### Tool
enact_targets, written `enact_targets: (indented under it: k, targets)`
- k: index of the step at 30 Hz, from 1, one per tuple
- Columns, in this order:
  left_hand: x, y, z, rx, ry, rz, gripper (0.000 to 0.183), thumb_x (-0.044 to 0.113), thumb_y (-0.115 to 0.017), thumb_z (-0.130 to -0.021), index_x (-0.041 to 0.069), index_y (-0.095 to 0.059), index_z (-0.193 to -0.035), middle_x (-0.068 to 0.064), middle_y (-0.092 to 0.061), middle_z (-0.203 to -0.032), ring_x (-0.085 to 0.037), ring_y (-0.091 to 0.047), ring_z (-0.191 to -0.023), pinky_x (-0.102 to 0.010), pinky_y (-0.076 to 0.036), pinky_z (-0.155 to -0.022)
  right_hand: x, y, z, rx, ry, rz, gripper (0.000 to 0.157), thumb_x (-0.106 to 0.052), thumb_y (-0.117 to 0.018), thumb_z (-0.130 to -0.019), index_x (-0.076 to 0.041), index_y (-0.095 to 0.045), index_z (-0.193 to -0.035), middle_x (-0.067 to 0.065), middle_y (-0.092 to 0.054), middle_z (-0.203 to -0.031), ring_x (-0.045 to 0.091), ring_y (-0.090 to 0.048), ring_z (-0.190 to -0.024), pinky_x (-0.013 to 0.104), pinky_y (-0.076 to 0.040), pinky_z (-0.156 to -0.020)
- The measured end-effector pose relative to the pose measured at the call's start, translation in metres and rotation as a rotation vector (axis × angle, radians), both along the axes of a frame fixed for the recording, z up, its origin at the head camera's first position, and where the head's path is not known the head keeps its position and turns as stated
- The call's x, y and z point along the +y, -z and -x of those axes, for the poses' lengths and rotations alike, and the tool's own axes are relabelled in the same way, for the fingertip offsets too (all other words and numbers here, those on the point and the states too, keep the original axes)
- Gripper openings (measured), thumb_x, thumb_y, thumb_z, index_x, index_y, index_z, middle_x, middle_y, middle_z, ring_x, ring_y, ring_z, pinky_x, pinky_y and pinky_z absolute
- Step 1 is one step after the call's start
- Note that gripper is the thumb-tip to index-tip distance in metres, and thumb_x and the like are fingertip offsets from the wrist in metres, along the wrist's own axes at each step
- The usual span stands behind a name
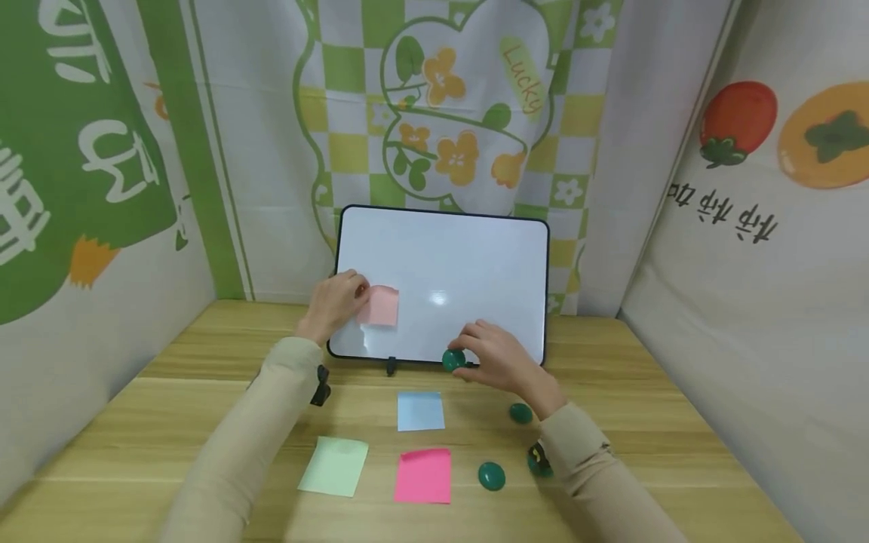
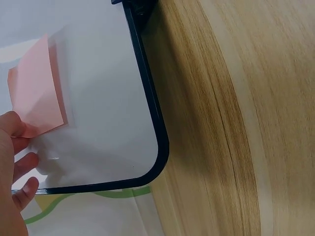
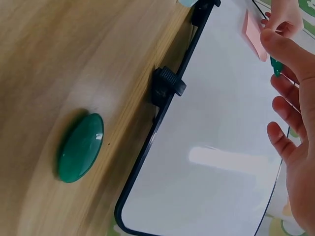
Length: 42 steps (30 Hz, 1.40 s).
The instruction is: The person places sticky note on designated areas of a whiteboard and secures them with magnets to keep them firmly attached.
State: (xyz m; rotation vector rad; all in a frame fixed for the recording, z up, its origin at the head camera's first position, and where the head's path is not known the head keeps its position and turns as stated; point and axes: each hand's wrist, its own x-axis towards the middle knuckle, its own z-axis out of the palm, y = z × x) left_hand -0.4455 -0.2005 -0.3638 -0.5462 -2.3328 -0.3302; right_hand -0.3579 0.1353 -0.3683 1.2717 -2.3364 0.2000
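My left hand (image 1: 337, 303) pinches the edge of a light pink sticky note (image 1: 384, 306) against the lower left of a whiteboard (image 1: 475, 264). In the left wrist view the note (image 2: 38, 93) stands a little off the board's surface, its shadow beside it. Between thumb and fingers, my right hand (image 1: 498, 357) holds a round green magnet (image 1: 453, 360) by the board's bottom edge. The right wrist view shows that magnet (image 3: 276, 66) edge-on, mostly covered by the fingers. Another green magnet (image 3: 81, 147) lies on the table below the board.
On the wooden table (image 1: 224, 377) lie a blue sticky note (image 1: 421, 411), a pale green one (image 1: 334, 466) and a bright pink one (image 1: 424, 477). Green magnets (image 1: 492, 476) sit to the right, one partly behind the right sleeve. Black clips (image 3: 165, 86) support the whiteboard's lower edge.
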Motion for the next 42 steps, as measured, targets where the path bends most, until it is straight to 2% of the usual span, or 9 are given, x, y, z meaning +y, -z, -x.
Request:
enact_targets:
  k: [12, 18, 26, 35, 42]
  targets:
    - [0.0, 0.002, 0.001, 0.023, -0.015, -0.013, 0.01, 0.012, -0.069, -0.088, 0.003, -0.073, -0.09, -0.009, -0.068, -0.079, -0.022, -0.06, -0.064, -0.035, -0.05, -0.056, -0.012, -0.01, 0.01, 0.12, 0.009, -0.021, 0.038, -0.034, -0.083, -0.081, -0.014, -0.072, -0.11, -0.001, -0.064, -0.1, 0.014, -0.056, -0.088, 0.027, -0.05, -0.074]
    - [-0.002, 0.006, 0.001, 0.016, -0.021, -0.023, 0.011, 0.013, -0.069, -0.089, 0.003, -0.073, -0.092, -0.009, -0.068, -0.081, -0.022, -0.06, -0.065, -0.035, -0.05, -0.056, -0.023, -0.013, 0.015, 0.176, -0.012, -0.024, 0.038, -0.034, -0.084, -0.079, -0.015, -0.072, -0.11, -0.001, -0.065, -0.1, 0.015, -0.057, -0.088, 0.027, -0.051, -0.074]
    - [0.001, 0.008, 0.003, 0.021, -0.018, -0.036, 0.011, 0.013, -0.07, -0.089, 0.003, -0.072, -0.093, -0.009, -0.068, -0.082, -0.022, -0.06, -0.066, -0.034, -0.05, -0.057, -0.035, -0.014, 0.02, 0.162, -0.006, -0.018, 0.036, -0.033, -0.081, -0.083, -0.014, -0.071, -0.113, 0.0, -0.063, -0.101, 0.015, -0.055, -0.088, 0.028, -0.049, -0.074]
    - [0.004, 0.008, 0.003, 0.031, -0.053, -0.051, 0.011, 0.015, -0.069, -0.089, 0.004, -0.071, -0.092, -0.009, -0.067, -0.082, -0.022, -0.059, -0.064, -0.034, -0.048, -0.055, -0.049, -0.02, 0.027, 0.23, -0.002, -0.042, 0.035, -0.033, -0.08, -0.083, -0.015, -0.071, -0.112, 0.0, -0.064, -0.102, 0.015, -0.056, -0.088, 0.026, -0.05, -0.074]
    - [0.004, 0.009, 0.002, 0.008, -0.058, -0.045, 0.012, 0.016, -0.068, -0.09, 0.005, -0.07, -0.093, -0.008, -0.066, -0.081, -0.02, -0.057, -0.063, -0.032, -0.046, -0.054, -0.057, -0.022, 0.031, 0.233, 0.017, -0.05, 0.034, -0.032, -0.079, -0.084, -0.016, -0.071, -0.113, 0.0, -0.064, -0.104, 0.016, -0.057, -0.092, 0.027, -0.051, -0.077]
